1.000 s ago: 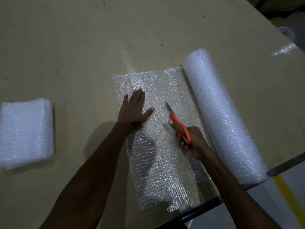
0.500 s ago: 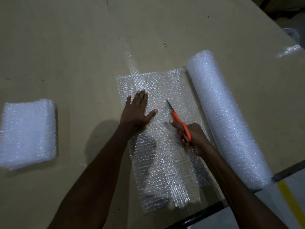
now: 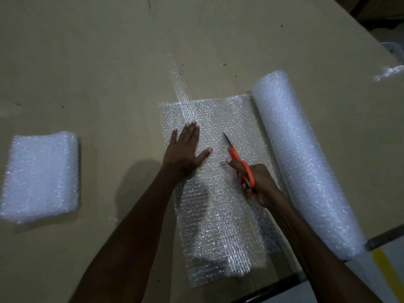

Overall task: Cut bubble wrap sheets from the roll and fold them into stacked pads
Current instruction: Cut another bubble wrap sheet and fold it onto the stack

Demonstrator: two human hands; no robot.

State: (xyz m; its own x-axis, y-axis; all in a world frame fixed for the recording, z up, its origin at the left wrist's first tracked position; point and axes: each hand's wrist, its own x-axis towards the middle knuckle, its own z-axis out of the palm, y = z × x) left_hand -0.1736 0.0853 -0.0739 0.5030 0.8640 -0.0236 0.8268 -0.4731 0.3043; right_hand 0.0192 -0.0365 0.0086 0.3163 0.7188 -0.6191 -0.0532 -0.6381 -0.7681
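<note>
A sheet of bubble wrap (image 3: pixel 218 193) lay flat on the brown counter (image 3: pixel 109 62), unrolled from the roll (image 3: pixel 306 162) that rested along its right side and ran from the far middle toward the near right edge. The left hand (image 3: pixel 185 153) pressed down on the far half of the sheet, palm flat, fingers (image 3: pixel 192 132) straight and close together, the thumb spread out to the right. Just beside it, the right hand (image 3: pixel 258 182) gripped the orange handles of a pair of scissors (image 3: pixel 238 160), its fingers curled through and around them, with the forefinger stretched along the left side of the handle. The dark blades pointed away from the person, up the middle of the sheet, and looked nearly closed, though the dim light made that hard to judge. A paler strip of the sheet ran lengthwise below the right hand toward the near edge; whether it was a cut line or a fold could not be told. Well apart on the left of the counter sat a folded pad (image 3: pixel 41 176) of bubble wrap, thick and roughly square. A yellow stripe (image 3: pixel 387 272) showed on the floor past the near right corner.
</note>
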